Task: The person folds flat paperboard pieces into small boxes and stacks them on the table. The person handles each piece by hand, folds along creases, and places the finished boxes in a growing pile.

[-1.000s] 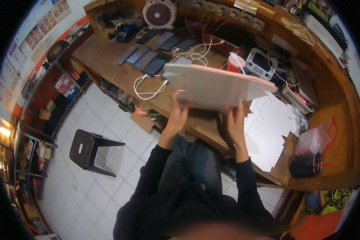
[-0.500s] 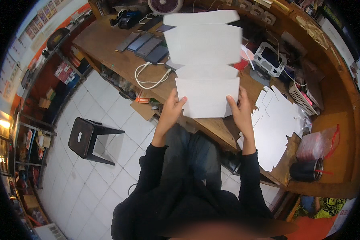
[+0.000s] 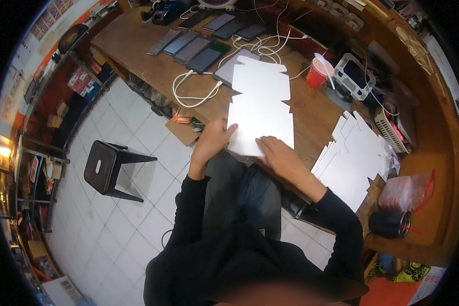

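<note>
And L hand pinches the left edge of a white die-cut carton blank b/w & beyond both hands, R hand lays fingers on its near edge (can't tell if gripping), prob. mid-crease, next move calling for steady L hold, even R pressure.

Smooth cardboard sheet, wooden desk

White cardboard blank, red cup

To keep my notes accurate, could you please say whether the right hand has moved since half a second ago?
Yes, the right hand has moved left and farther from the red cup.
</note>
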`<state>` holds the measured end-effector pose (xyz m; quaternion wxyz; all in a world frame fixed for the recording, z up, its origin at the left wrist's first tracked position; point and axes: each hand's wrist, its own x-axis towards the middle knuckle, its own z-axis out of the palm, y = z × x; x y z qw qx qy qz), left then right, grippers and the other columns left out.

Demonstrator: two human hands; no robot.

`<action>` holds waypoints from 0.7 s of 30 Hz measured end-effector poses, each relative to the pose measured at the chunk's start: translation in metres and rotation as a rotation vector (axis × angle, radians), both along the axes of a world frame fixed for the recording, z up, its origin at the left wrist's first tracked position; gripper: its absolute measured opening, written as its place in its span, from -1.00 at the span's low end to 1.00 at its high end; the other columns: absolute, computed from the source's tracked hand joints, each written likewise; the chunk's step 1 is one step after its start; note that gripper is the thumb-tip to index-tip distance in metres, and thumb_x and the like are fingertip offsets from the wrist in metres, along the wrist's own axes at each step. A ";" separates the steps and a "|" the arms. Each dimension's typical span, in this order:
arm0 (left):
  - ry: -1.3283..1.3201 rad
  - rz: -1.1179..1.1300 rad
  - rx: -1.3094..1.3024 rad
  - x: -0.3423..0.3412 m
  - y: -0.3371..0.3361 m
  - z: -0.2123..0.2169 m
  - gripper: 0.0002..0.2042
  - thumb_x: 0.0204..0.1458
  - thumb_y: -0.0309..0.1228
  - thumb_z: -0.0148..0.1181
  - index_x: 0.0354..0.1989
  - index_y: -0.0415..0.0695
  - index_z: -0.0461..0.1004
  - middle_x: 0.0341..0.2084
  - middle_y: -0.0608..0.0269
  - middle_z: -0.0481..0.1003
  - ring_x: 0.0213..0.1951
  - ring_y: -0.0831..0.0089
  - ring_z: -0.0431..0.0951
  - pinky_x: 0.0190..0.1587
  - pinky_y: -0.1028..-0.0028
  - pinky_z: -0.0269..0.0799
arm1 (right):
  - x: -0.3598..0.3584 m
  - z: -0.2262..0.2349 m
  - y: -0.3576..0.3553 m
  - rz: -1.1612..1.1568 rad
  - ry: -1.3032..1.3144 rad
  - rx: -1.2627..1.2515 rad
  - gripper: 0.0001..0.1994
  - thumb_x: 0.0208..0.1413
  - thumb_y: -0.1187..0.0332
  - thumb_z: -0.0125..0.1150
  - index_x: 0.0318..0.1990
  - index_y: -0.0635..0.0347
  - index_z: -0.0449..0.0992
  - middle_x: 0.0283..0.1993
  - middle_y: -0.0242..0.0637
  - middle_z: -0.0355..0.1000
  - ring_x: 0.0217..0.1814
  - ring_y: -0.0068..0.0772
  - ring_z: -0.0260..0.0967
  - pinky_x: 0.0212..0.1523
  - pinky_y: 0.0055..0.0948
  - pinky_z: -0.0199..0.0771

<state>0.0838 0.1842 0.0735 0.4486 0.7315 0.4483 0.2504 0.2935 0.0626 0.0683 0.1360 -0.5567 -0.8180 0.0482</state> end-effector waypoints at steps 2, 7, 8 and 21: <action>0.099 0.192 0.121 0.003 -0.004 0.017 -0.68 0.16 -0.28 0.13 -0.08 -0.31 0.40 -0.44 -0.08 0.51 -0.33 0.12 0.55 -0.31 0.27 0.41 | 0.016 0.012 0.012 0.017 0.174 -0.004 -0.64 0.22 0.22 0.13 0.05 0.29 0.44 -0.07 0.01 0.41 -0.04 -0.03 0.39 0.02 -0.19 0.42; 0.013 0.264 0.771 0.054 0.005 0.032 -0.70 0.17 -0.31 0.10 0.00 -0.23 0.38 -0.27 -0.04 0.53 -0.27 -0.02 0.54 -0.21 0.15 0.40 | 0.038 0.030 0.075 -0.032 0.306 -0.489 -0.67 0.25 0.20 0.06 -0.16 0.34 0.56 -0.36 0.11 0.50 -0.36 0.04 0.47 -0.24 -0.11 0.42; -0.118 0.071 0.717 0.071 0.010 0.026 -0.67 0.21 -0.31 0.01 0.08 -0.20 0.33 -0.11 -0.06 0.50 -0.10 -0.04 0.52 -0.04 0.09 0.37 | 0.040 0.030 0.080 -0.014 0.385 -0.475 -0.67 0.24 0.21 0.08 -0.17 0.34 0.57 -0.41 0.13 0.49 -0.43 0.06 0.46 -0.28 -0.12 0.42; 0.329 0.050 0.827 0.126 0.018 -0.032 -0.38 0.15 -0.41 -0.08 0.42 -0.18 -0.02 0.42 -0.27 -0.18 0.46 -0.08 -0.21 0.39 -0.17 -0.29 | 0.010 -0.001 0.066 -0.461 0.098 0.260 -0.73 0.10 0.48 -0.03 -0.02 0.22 0.35 -0.14 -0.08 0.28 -0.11 -0.04 0.24 -0.08 -0.16 0.27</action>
